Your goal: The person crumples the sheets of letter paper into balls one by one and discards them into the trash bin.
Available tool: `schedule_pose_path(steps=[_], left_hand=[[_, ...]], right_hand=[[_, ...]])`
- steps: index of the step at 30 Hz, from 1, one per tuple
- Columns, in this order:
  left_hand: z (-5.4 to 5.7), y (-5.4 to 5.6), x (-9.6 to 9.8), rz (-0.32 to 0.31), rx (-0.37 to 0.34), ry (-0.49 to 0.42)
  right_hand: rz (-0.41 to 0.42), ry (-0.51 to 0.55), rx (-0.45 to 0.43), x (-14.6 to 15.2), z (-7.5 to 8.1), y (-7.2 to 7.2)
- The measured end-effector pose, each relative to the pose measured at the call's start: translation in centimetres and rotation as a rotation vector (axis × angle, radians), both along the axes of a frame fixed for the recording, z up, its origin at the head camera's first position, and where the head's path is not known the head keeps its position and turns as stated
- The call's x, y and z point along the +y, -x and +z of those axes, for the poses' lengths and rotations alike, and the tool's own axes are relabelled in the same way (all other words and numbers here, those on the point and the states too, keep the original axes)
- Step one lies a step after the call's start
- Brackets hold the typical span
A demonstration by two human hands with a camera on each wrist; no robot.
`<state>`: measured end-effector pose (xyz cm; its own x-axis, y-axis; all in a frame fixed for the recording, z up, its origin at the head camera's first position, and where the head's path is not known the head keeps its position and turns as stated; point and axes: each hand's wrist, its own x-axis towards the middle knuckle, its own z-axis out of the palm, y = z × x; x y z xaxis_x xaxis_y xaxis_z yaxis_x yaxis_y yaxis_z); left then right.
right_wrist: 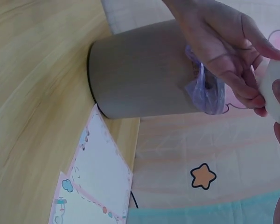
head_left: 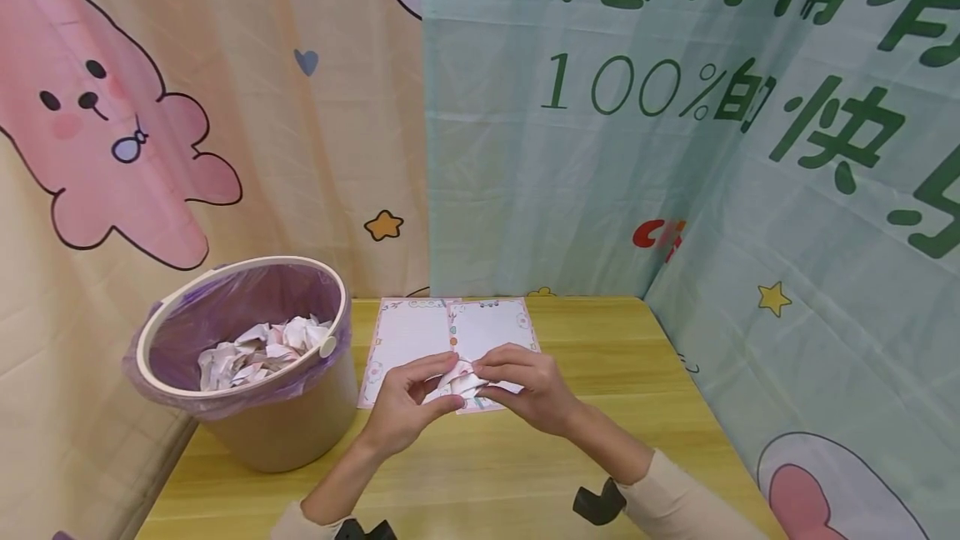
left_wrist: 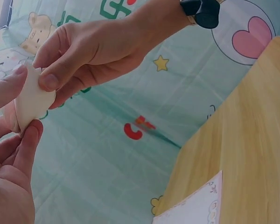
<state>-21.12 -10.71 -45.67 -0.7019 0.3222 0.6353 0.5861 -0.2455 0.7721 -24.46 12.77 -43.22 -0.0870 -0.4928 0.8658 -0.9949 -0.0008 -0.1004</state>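
Note:
Both hands meet over the table around a crumpled sheet of paper, white with pink printed patches. My left hand pinches its left side between thumb and fingers. From the other side my right hand grips it with thumb and fingertips. The left wrist view shows the paper as a folded white wad between the two sets of fingers. At the right edge of the right wrist view, the wad is partly covered by the right fingers. Behind the hands lie two flat sheets with decorated borders.
A beige bin with a purple plastic liner stands on the table at left. Several crumpled papers lie inside it. Printed curtains rise behind the wooden table and along its sides.

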Motion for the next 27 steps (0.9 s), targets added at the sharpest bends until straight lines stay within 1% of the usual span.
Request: schedule_pose_path(steps=[4,7,11,14,16,18,19,21,23,25,26,27], left_hand=[[0.0,0.0,0.2,0.032,0.034,0.012],[-0.1,0.0,0.4,0.049,0.034,-0.006],[-0.1,0.0,0.7,0.066,-0.001,-0.036],[-0.1,-0.1,0.9,0.093,-0.043,-0.057],[0.0,0.0,1.0,0.104,-0.082,-0.069],[0.2,0.0,1.0,0.119,-0.123,-0.077],[0.2,0.0,1.0,0.128,-0.138,-0.077],[0.3,0.1,0.9,0.151,-0.143,-0.061],[0.4,0.2,0.8,0.18,-0.118,-0.028],[0.4,0.2,0.6,0.201,-0.074,0.011],[0.4,0.2,0.5,0.208,-0.05,0.031],[0.4,0.2,0.4,0.213,-0.025,0.049]], right_hand=[[0.0,0.031,-0.037,-0.1,0.0,-0.1],[-0.003,0.055,-0.075,-0.2,-0.1,-0.2],[-0.018,0.094,-0.108,-0.5,-0.3,-0.2],[-0.039,0.133,-0.117,-1.0,-0.4,-0.2],[-0.072,0.153,-0.159,-1.4,-0.4,-0.4],[-0.125,0.157,-0.245,-1.8,-0.2,-0.7],[-0.156,0.148,-0.311,-1.9,-0.1,-0.9],[-0.195,0.107,-0.482,-1.9,0.2,-1.2],[-0.214,0.045,-0.658,-1.8,0.7,-1.5],[-0.221,-0.023,-0.81,-1.5,1.3,-1.5],[-0.212,-0.049,-0.869,-1.4,1.5,-1.4],[-0.207,-0.073,-0.91,-1.2,1.8,-1.3]])
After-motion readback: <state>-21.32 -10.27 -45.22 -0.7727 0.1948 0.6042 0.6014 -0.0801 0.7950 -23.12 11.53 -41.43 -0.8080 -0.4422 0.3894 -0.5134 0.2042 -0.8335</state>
